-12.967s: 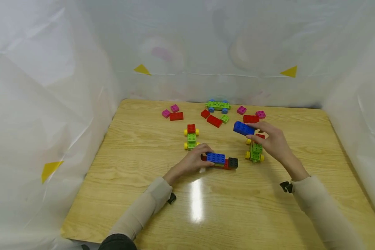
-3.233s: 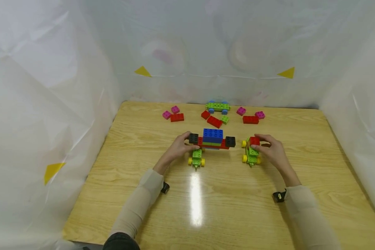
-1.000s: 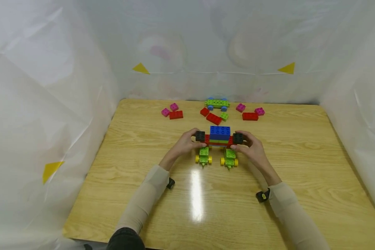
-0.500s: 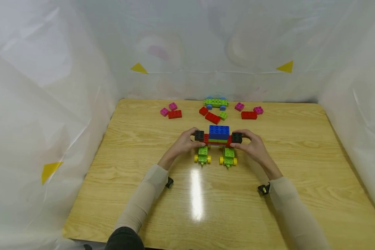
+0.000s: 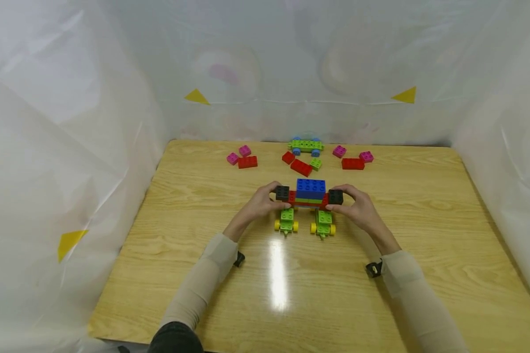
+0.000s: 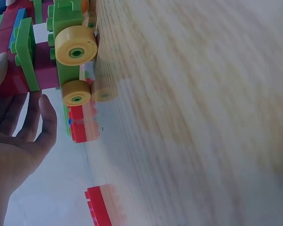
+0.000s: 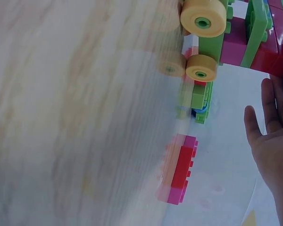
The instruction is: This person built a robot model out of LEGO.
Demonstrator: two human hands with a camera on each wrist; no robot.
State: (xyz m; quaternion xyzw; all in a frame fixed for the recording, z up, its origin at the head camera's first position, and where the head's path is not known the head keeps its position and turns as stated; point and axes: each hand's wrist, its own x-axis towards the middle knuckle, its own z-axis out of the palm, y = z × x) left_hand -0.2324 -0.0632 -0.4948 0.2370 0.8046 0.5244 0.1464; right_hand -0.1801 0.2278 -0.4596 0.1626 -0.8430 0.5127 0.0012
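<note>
A long assembly of toy building bricks spans two small wheeled brick cars in the head view. Its red base carries a blue brick block in the middle and black bricks at both ends. My left hand grips the left end, thumb in front. The right end is held between thumb and fingers of my right hand. Below stand the left car and right car, both green with yellow wheels. The wrist views show a red end directly against a green brick atop the left car.
Along the table's back edge lie a green car base with blue wheels, several red bricks, pink bricks and a small green brick. White sheeting hangs behind and beside the wooden table.
Since the early frame, the assembly gained another blue brick and a left black end. Later the right car slid left beneath it and my right hand moved onto its right end. Lately almost still.
</note>
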